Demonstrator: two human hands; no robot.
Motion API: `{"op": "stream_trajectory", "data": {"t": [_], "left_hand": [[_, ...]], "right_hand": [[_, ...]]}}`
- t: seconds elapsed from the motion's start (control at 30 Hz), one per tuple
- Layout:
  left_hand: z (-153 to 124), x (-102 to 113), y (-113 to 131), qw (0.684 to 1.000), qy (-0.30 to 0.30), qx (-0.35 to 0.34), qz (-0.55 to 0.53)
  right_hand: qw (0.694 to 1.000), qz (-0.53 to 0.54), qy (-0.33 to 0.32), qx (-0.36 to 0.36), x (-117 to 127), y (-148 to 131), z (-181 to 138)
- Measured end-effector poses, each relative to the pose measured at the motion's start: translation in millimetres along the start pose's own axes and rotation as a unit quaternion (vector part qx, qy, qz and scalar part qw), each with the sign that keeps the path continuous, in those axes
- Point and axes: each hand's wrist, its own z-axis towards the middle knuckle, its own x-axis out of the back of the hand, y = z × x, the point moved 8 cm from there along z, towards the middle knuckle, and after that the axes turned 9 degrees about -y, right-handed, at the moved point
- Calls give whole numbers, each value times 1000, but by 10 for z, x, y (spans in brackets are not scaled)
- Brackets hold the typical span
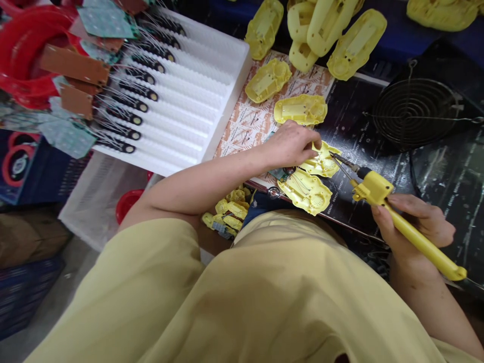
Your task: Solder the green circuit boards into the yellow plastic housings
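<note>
My left hand (291,143) is closed, its fingers pressing down on a yellow plastic shell (324,162) on the bench. A second open yellow shell (307,191) with thin wires lies right beside it, nearer me. My right hand (414,222) is wrapped round the yellow handle of a soldering iron (393,209). The iron's metal tip (338,158) points left and meets the shell under my left fingers.
A white foam tray (196,101) holding several black wired parts sits at the left, with green circuit boards (68,136) and a red bowl (22,55) beyond. Several yellow shells (325,35) are piled at the back. A black wire fan guard (414,113) lies right.
</note>
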Motion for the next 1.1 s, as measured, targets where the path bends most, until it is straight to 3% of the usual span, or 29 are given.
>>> {"op": "stream_trajectory", "data": {"t": [0.23, 0.77, 0.97, 1.1], "left_hand": [[6, 3, 23, 1000, -4, 13, 13], [27, -47, 49, 999, -23, 23, 30], [55, -20, 63, 999, -12, 14, 40], [47, 2, 194, 996, -47, 37, 72]], "right_hand": [[996, -31, -34, -72, -44, 99, 17], [991, 50, -93, 84, -121, 15, 303], [999, -12, 26, 23, 113, 205, 170], [997, -13, 37, -67, 193, 278, 174]]}}
